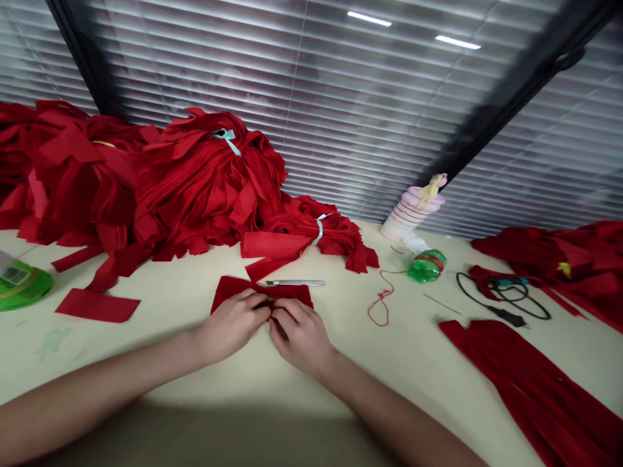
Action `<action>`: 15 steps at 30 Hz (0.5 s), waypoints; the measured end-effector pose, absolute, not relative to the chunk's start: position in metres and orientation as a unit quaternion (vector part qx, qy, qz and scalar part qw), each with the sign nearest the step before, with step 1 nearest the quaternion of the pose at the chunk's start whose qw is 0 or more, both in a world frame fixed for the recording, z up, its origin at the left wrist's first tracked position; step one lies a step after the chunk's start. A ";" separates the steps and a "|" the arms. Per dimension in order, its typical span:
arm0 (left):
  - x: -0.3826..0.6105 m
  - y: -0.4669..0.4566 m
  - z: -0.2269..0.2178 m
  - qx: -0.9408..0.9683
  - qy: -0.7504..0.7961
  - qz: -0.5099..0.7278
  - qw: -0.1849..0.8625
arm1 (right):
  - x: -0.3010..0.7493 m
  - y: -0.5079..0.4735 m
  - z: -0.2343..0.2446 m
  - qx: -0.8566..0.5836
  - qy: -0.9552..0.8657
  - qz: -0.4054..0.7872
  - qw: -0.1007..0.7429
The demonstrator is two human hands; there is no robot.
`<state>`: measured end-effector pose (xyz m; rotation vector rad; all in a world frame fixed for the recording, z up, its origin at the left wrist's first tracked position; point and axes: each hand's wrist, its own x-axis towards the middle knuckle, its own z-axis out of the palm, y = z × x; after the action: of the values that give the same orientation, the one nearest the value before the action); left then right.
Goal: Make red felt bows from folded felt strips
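Felt piece (263, 290), red, pinched at its middle between both hands, its two ends spreading to either side in a bow-like shape, lying over a cream tabletop (92, 363). Left hand (232, 324): fingers curled and nearly closed, pressed into the centre of the felt piece, holding it. Right hand (300, 337): likewise curled, holding the same pinch, just touching the left hand at the fingertips.

Just beyond the felt piece: craft knife (295, 283), steel, unheld. Further beyond and to the left: large heap of red felt strips (204, 188), bound with pale blue ribbon (226, 140). Directly beyond: smaller felt bundle (311, 239), also tied. Left of the felt piece: flat felt rectangle (97, 306), unpinched; green tape roll (24, 285). Right of the felt piece: red thread (378, 298); green plastic bottle piece (427, 266); black cord (501, 297); long folded red cloth (530, 389).

Condition: one piece pinched in hand; heap and bundle tied; rectangle, cloth and many strips remain loose.
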<state>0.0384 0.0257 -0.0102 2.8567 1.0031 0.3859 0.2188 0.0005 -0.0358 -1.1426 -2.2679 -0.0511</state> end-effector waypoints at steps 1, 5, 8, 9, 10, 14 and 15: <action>0.039 0.026 -0.010 0.936 0.325 0.126 0.043 | 0.219 0.001 -0.036 -0.429 -0.852 -0.014 0.299; 0.039 0.025 -0.009 0.942 0.310 0.120 0.037 | 0.218 0.005 -0.037 -0.448 -0.842 0.009 0.301; 0.039 0.024 -0.009 0.944 0.308 0.111 0.032 | 0.217 0.006 -0.037 -0.455 -0.839 0.020 0.298; 0.040 0.023 -0.009 0.944 0.309 0.109 0.029 | 0.217 0.006 -0.037 -0.455 -0.839 0.022 0.297; 0.040 0.022 -0.009 0.944 0.310 0.107 0.027 | 0.217 0.005 -0.037 -0.455 -0.840 0.024 0.295; 0.041 0.018 -0.011 0.939 0.328 0.103 0.020 | 0.217 0.003 -0.036 -0.451 -0.843 0.024 0.292; 0.041 0.017 -0.011 0.937 0.332 0.104 0.020 | 0.217 0.002 -0.036 -0.450 -0.843 0.024 0.293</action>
<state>0.0409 0.0175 -0.0114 2.9068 1.0309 0.3229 0.2167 0.0025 -0.0357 -1.1993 -2.2470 0.0640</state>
